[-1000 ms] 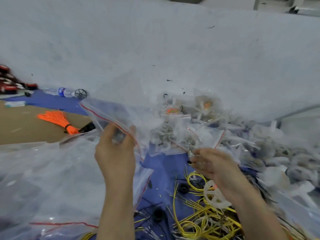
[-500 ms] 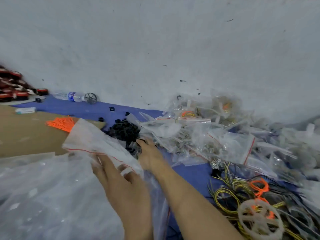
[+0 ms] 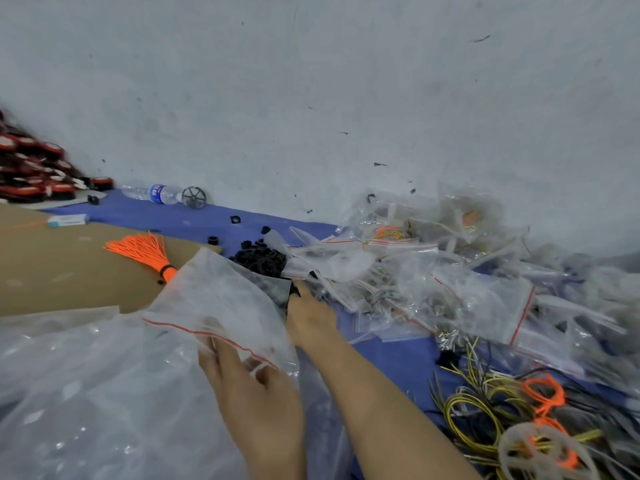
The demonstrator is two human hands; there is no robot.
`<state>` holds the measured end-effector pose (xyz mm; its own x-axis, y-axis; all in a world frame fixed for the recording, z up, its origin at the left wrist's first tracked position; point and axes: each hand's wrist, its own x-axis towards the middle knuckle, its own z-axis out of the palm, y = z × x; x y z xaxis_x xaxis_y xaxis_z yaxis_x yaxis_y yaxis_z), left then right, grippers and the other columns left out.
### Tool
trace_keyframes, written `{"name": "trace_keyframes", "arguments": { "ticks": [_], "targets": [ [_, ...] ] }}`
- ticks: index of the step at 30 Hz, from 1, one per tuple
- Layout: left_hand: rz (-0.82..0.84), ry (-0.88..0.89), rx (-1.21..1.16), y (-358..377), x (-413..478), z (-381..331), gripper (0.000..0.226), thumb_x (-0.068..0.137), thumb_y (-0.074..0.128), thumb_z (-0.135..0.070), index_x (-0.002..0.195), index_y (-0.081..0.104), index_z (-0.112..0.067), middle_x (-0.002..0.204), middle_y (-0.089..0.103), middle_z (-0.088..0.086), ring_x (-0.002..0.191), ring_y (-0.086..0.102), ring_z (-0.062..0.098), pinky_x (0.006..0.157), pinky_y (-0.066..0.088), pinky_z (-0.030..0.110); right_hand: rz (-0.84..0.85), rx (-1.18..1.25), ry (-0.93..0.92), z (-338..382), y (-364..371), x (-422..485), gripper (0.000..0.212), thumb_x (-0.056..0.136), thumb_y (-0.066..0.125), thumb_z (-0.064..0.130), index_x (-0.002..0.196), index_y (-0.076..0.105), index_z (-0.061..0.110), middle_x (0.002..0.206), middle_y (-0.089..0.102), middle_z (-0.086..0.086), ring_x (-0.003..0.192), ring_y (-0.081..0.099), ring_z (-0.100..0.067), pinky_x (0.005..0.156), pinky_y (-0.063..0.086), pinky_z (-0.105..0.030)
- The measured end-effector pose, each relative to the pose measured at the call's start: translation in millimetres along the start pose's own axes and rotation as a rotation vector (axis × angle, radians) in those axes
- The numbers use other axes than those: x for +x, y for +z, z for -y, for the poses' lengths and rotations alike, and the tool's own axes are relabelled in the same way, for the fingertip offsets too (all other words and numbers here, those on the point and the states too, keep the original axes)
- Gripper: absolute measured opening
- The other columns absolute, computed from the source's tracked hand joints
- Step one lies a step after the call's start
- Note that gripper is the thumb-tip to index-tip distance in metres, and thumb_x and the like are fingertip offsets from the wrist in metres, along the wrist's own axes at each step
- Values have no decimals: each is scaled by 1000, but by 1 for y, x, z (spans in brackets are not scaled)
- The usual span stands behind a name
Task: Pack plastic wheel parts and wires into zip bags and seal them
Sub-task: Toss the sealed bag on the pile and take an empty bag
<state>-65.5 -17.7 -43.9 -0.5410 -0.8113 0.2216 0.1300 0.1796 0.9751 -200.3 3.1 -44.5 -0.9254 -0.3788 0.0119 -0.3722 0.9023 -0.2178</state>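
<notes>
My left hand (image 3: 256,389) holds a clear zip bag (image 3: 221,299) by its red-lined mouth, with the fingers under the edge and the bag stretching away toward a heap of small black plastic parts (image 3: 259,259). Reaching across to the near edge of that heap, my right hand (image 3: 310,315) has its fingertips bunched on a black part; the bag partly hides them. Yellow wires (image 3: 474,414) lie coiled at the lower right, with a white spoked wheel (image 3: 543,452) and orange wire loops (image 3: 543,393) on them.
Filled zip bags (image 3: 450,282) are heaped along the grey wall on the blue cloth (image 3: 391,362). A large clear plastic sheet (image 3: 86,393) covers the lower left. On the brown cardboard (image 3: 52,271) lies an orange wire bundle (image 3: 145,249). A water bottle (image 3: 156,194), dark wheel (image 3: 194,197) and red-black pile (image 3: 31,171) sit far left.
A second ago both hands held bags up in front of me. The left hand has lowered its bag, and the right hand has moved left to the black parts heap and stays there.
</notes>
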Motion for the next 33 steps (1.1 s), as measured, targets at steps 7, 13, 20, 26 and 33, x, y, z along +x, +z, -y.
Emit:
{"name": "trace_keyframes", "arguments": {
  "ticks": [7,13,20,26,33],
  "targets": [
    [-70,50,54,-1,-3,-12,63,81,58,5,139,46,-19,149,35,-3,59,58,12,71,34,18,-206,72,-43,-11,-8,-20,26,95,43,10,112,62,3,128,44,-11,117,38,-29,93,40,-36],
    [115,249,63,-1,-12,-51,52,79,65,-1,129,56,-16,138,47,-8,64,56,-13,68,33,1,-421,714,-162,-26,-74,-110,22,89,52,0,87,70,12,87,64,1,85,56,-14,71,39,-13],
    [723,296,-22,-6,-47,-103,11,86,52,-16,81,57,-23,82,55,1,74,54,15,61,47,15,-373,1113,-417,-17,-137,-232,20,84,59,6,96,57,22,78,61,-2,80,61,-11,78,51,-29],
    [934,514,204,-23,-56,-116,60,69,78,-31,125,59,-26,128,52,-20,117,46,-9,95,29,1,-446,619,-183,-47,-150,-257,10,87,59,1,87,55,9,79,60,-6,71,55,-13,66,48,-22],
    [1004,525,175,-20,-65,-123,84,58,75,-53,135,48,-35,137,36,-33,128,30,-13,110,30,21,-427,290,-279,-60,-163,-270,10,90,57,13,100,56,13,96,66,-4,89,61,-19,82,46,-36]
  ]
}}
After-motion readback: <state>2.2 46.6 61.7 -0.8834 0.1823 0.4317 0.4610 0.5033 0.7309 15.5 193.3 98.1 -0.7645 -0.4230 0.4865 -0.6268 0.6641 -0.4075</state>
